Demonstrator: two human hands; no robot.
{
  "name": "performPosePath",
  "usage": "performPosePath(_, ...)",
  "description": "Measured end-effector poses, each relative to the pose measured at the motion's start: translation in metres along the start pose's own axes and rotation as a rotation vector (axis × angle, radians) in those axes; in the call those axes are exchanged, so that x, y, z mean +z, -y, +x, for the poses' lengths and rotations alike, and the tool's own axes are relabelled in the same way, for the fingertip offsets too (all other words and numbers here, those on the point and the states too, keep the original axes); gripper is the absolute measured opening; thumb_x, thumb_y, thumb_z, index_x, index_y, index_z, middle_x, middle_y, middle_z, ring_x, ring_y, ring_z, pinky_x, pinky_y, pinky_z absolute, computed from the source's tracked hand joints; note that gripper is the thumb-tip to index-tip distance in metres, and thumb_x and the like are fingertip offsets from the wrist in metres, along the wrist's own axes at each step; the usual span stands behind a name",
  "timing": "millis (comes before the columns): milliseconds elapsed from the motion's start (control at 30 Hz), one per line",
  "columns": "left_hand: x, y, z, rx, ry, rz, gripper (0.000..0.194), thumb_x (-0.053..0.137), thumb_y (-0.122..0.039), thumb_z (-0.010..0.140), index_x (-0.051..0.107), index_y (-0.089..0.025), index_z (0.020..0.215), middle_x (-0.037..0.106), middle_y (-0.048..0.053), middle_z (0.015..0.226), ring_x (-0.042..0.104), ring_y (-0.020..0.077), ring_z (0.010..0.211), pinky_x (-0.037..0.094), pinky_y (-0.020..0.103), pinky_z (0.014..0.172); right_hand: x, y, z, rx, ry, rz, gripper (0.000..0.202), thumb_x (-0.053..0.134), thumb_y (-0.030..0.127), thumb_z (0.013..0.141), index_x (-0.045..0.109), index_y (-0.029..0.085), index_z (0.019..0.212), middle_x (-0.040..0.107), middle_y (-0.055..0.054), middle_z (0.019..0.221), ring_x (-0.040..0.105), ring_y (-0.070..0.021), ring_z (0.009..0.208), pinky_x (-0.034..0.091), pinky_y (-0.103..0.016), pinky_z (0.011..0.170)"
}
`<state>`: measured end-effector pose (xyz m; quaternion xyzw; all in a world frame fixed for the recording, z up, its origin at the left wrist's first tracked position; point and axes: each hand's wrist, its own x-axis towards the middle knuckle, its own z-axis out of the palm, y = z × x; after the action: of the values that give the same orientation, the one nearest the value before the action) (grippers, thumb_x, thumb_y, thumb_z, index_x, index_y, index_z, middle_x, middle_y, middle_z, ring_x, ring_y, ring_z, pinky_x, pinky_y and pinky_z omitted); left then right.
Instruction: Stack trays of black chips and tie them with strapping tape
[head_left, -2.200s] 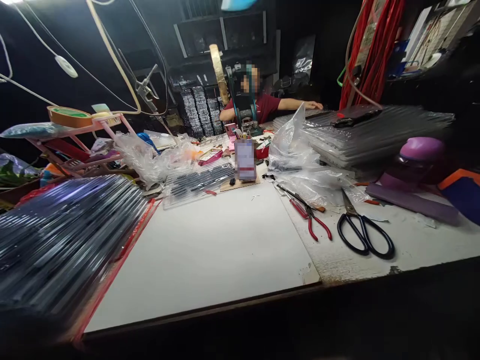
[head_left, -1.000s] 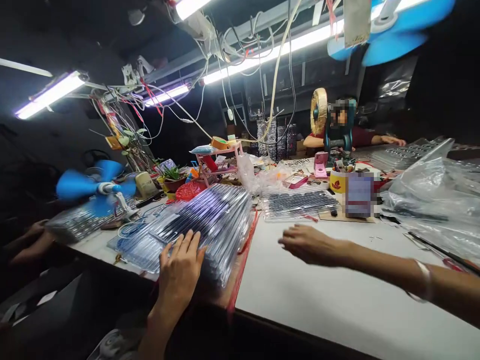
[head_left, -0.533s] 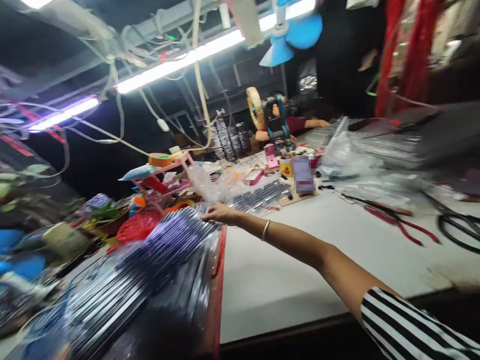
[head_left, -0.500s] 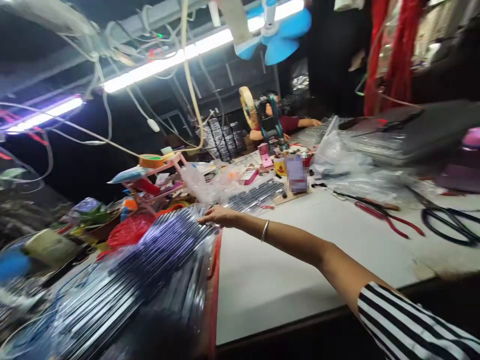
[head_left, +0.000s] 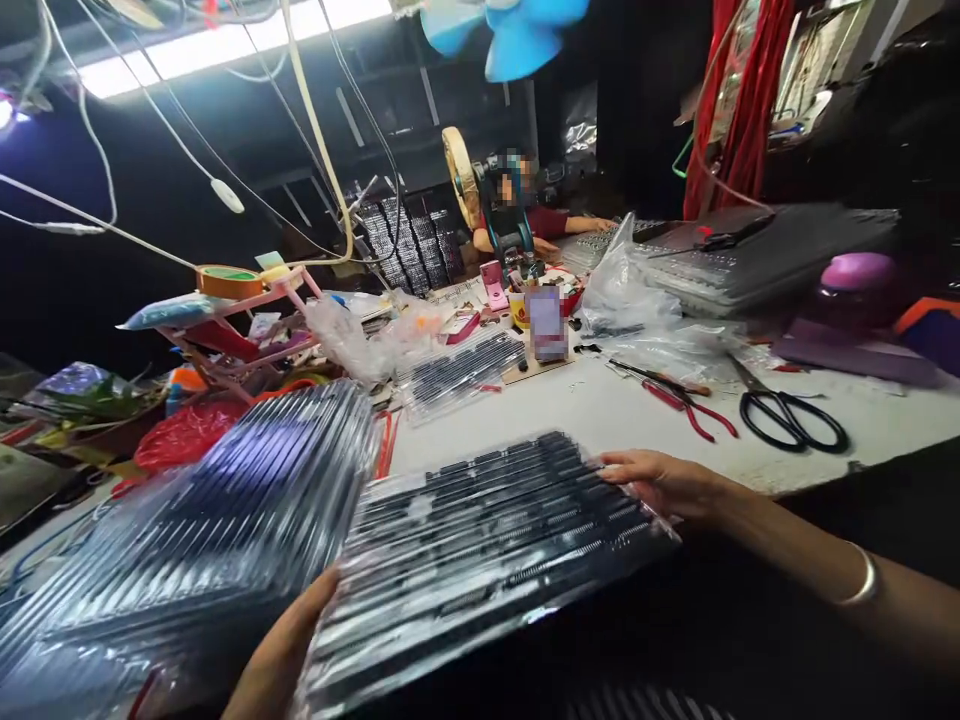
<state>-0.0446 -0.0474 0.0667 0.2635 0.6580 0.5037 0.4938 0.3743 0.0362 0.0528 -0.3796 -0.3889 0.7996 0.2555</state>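
Observation:
A clear plastic sheet packed with rows of dark strips [head_left: 480, 540] is held up at the near edge of the white table. My right hand [head_left: 667, 485] grips its right edge, fingers closed on it. At its left edge, my left hand [head_left: 289, 635] holds on, with part of the fingers hidden behind the sheet. Just to the left lies a tall stack of similar shiny plastic sheets [head_left: 262, 480]. Another packed sheet [head_left: 465, 370] lies flat on the table beyond.
Black-handled scissors [head_left: 795, 418] and red-handled pliers [head_left: 690, 405] lie on the white table [head_left: 637, 400] at right. A phone [head_left: 547, 322] stands near a yellow cup [head_left: 519, 308]. A pink rack [head_left: 262, 350] is at left. Across the table sits a person [head_left: 544, 220].
My right hand has come from the stack back to the right and now holds a sheet. My left hand has come into view on the sheet's left edge. The view has shifted down and right.

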Motion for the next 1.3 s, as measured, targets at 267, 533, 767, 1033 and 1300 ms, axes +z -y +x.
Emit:
performPosePath(267,0.063,0.022,0.041,0.132,0.104,0.378,0.037,0.06,-0.042,0.07,0.069,-0.015,0.094,0.069,0.012,0.103,0.058,0.0301,0.108,0.044,0.044,0.094,-0.011,0.001,0.013,-0.124,-0.586,-1.349,0.035,0.04,0.043,0.093,0.06,0.014,0.093,0.067,-0.013,0.083,0.063,-0.0261,0.079,0.045,-0.034,0.066)
performPosePath(533,0.057,0.045,0.034,0.387,-0.029,1.235,0.05,0.033,-0.046,0.088,0.059,-0.017,0.119,0.065,0.013,0.095,0.06,0.0305,0.091,0.044,0.046,0.082,-0.013,-0.038,-0.002,-0.309,-0.785,-1.379,0.054,0.035,0.053,0.093,0.046,0.016,0.13,0.063,-0.006,0.084,0.061,-0.0212,0.071,0.047,-0.032,0.064)
performPosePath(767,0.066,0.063,0.042,0.553,-0.136,0.859,0.046,0.038,-0.039,0.088,0.061,-0.011,0.117,0.053,0.01,0.094,0.051,0.0223,0.092,0.039,0.04,0.09,-0.012,-0.053,0.01,-0.57,-0.752,-1.502,0.052,0.026,0.047,0.095,0.047,0.015,0.13,0.053,-0.013,0.126,0.049,-0.0305,0.107,0.043,-0.048,0.083)
performPosePath(1033,0.055,0.054,0.043,0.53,0.014,0.643,0.042,0.039,-0.038,0.089,0.06,-0.014,0.118,0.056,0.009,0.111,0.051,0.0178,0.108,0.039,0.031,0.096,-0.011,-0.05,0.03,-0.545,-0.763,-1.444,0.047,0.027,0.039,0.094,0.048,0.017,0.131,0.047,-0.014,0.134,0.045,-0.0314,0.119,0.04,-0.054,0.09)
performPosePath(1300,0.094,0.053,0.027,0.582,-0.029,1.046,0.034,0.037,-0.028,0.091,0.058,-0.017,0.116,0.047,0.013,0.132,0.033,0.0283,0.128,0.023,0.054,0.103,-0.042,-0.041,0.015,-0.61,-0.785,-1.379,0.051,0.031,0.041,0.092,0.051,0.012,0.129,0.051,-0.016,0.129,0.043,-0.0285,0.123,0.034,-0.05,0.104)
